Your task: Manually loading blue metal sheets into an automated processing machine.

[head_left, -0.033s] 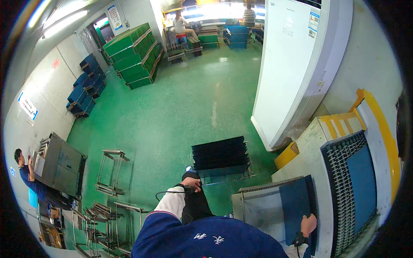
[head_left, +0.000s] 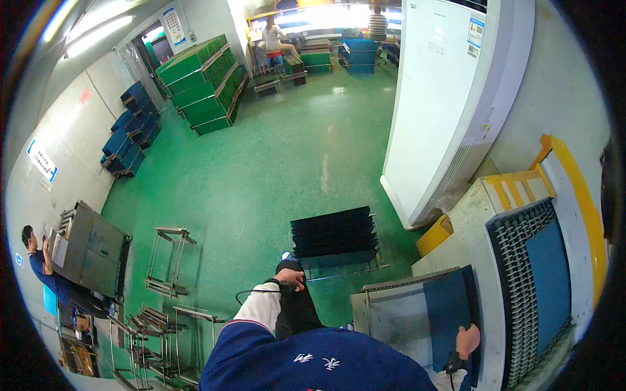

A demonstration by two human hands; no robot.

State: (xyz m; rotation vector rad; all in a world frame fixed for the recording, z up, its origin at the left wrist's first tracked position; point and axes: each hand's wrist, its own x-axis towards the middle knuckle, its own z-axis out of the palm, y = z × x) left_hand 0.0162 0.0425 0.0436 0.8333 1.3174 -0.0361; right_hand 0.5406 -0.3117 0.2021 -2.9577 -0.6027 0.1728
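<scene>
My right hand [head_left: 467, 340] is closed on the edge of a dark blue panel [head_left: 445, 319], a flat board standing in a metal-framed rack [head_left: 394, 326] at the lower right. A darker sheet stands against that panel's right side. On my bent knee rests my left hand [head_left: 290, 279], holding nothing, its fingers laid over the dark trouser leg; a dark cord hangs from its wrist. Just beyond the knee, a low wire rack [head_left: 380, 251] carries several black panels [head_left: 334, 228]. The fingertips of my right hand are partly hidden.
A conveyor [head_left: 515, 293] with a blue board [head_left: 550, 283] runs along the right. Ahead stands a tall white cabinet [head_left: 430, 111], with a yellow box [head_left: 435, 238] at its foot. Metal frames [head_left: 163, 260] and a person [head_left: 49, 274] are left; green stacks [head_left: 202, 91] stand far left.
</scene>
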